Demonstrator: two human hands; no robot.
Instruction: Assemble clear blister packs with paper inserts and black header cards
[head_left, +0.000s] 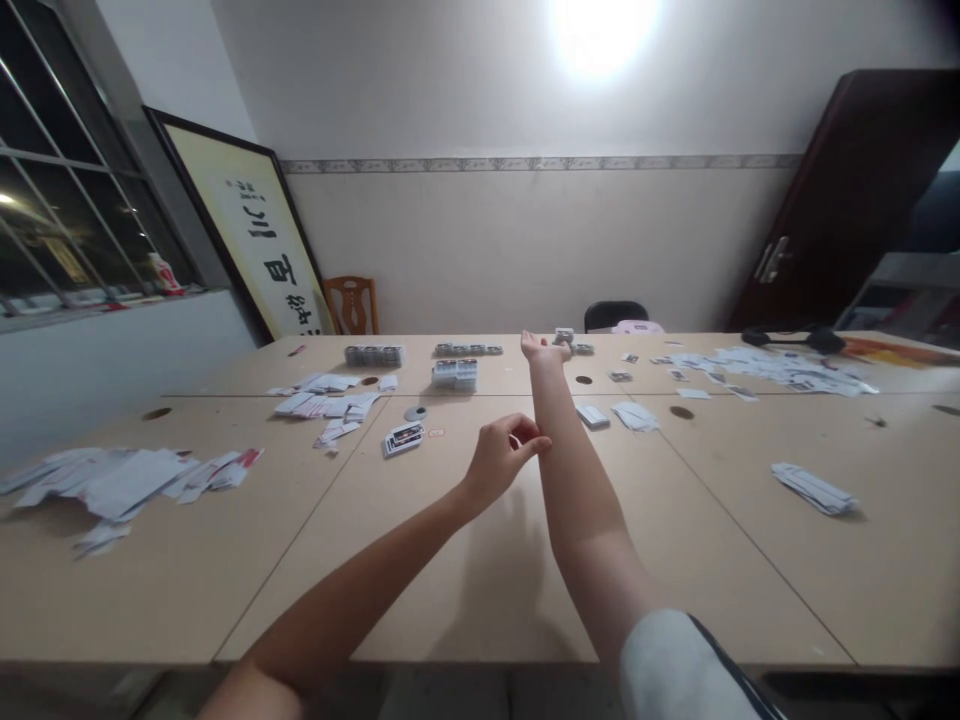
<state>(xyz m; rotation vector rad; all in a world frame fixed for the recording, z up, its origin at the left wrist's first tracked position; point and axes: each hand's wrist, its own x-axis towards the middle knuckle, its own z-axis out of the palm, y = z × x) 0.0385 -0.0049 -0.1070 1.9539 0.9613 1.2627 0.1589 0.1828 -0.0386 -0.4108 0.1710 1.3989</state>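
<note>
My left hand (504, 458) is curled in a pinch, its thumb and index fingertips touching the inner side of my right forearm (570, 460). My right hand (545, 348) reaches over the far half of the table, palm up with the fingers apart, and no object shows in it. Just beyond it stands a small stack of card packs (564, 337). Left of my left hand lies a stack of printed cards (403, 439), near a round grey disc (415, 412). To the right of my forearm are a white card stack (592, 416) and a loose white pile (635, 416).
Bundled packs (375, 355) and a stacked block of packs (454, 375) stand farther back. White paper scraps (127, 480) cover the table's left side; more scraps (780, 368) spread at back right. A folded white bundle (815, 489) lies right. Chairs (351, 305) stand behind.
</note>
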